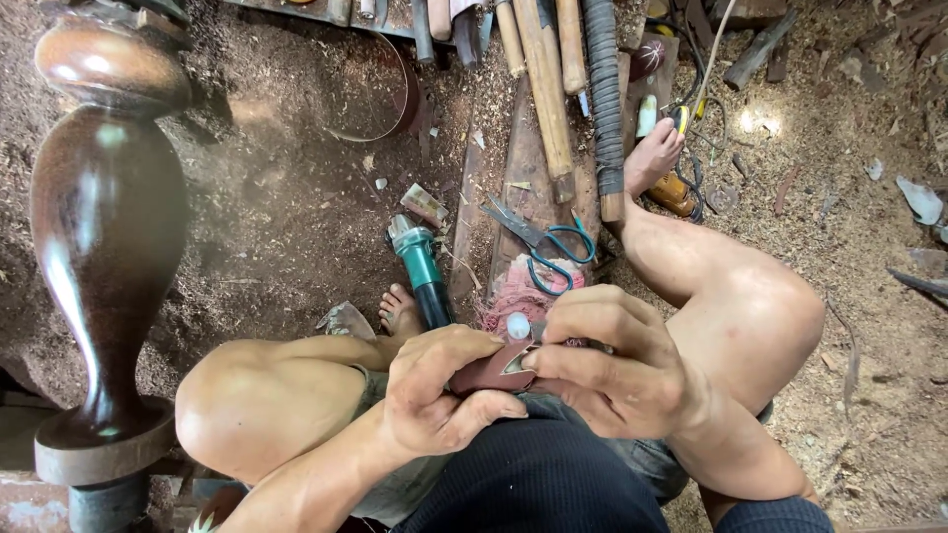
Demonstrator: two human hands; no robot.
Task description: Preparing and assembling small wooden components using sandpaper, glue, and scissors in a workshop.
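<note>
Sawdust covers the floor [296, 197] where I squat, knees wide. My left hand [434, 390] curls shut around a reddish sandpaper piece [486, 373] held over my lap, thumb on top. My right hand [612, 360] bends in from the other side, fingers pinched closed on its edge. Just beyond lie a green grinder [423, 266], scissors [543, 247] on a plank [528, 178], and wooden handles [548, 89]. A dark turned post [104, 227] stands to my left.

Just beyond the hands lie a green-bodied power tool [423, 268] and teal-handled scissors [549, 247], wooden tool handles [546, 89] farther ahead, and a dark turned wooden post [104, 237] stands far left on the sawdust floor [286, 197].
</note>
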